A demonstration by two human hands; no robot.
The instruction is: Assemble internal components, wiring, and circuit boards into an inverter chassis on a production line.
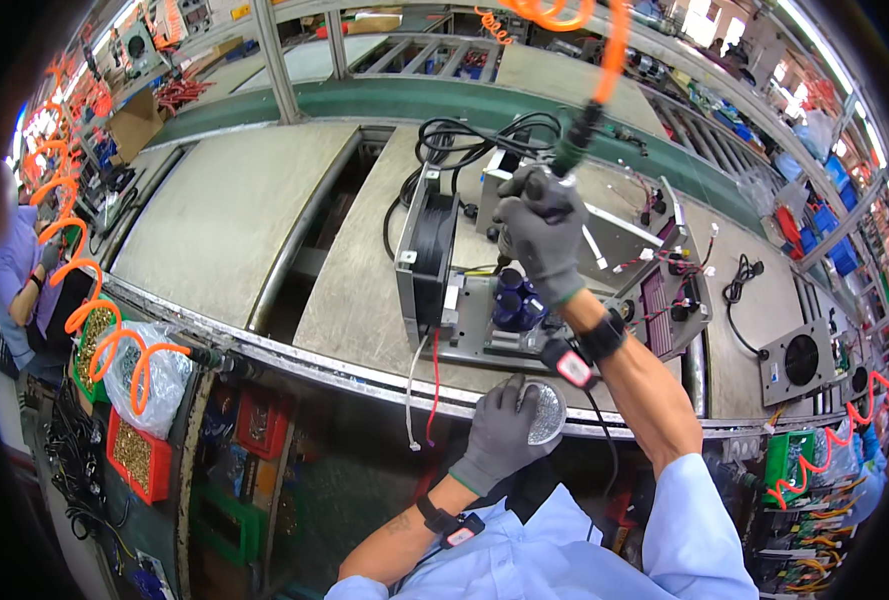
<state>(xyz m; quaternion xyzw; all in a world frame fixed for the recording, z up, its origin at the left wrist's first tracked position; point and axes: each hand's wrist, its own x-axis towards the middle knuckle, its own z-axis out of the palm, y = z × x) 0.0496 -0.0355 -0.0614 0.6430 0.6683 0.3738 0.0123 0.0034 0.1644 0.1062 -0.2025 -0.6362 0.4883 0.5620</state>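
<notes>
My right hand point(542, 232), in a grey glove, is closed around an air screwdriver point(573, 148) on an orange coiled hose. It is held over an open metal chassis point(476, 335); the tool's tip is hidden behind the hand. Inside the chassis stand dark blue cylindrical parts point(516, 300), and a black fan point(432, 238) is fixed at its left end. Close to my body, my gloved left hand point(500, 437) grips a round dish point(545, 412) filled with small silvery pieces, probably screws. A red wire point(436, 385) and a white one hang over the chassis's front edge.
Black cables point(484, 135) lie looped behind the chassis. To the right sits a metal panel with a fan point(800, 360). Red point(136, 455) and green bins of small hardware stand lower left. Another person point(26, 265) works at the far left. A metal post point(274, 60) rises behind the table.
</notes>
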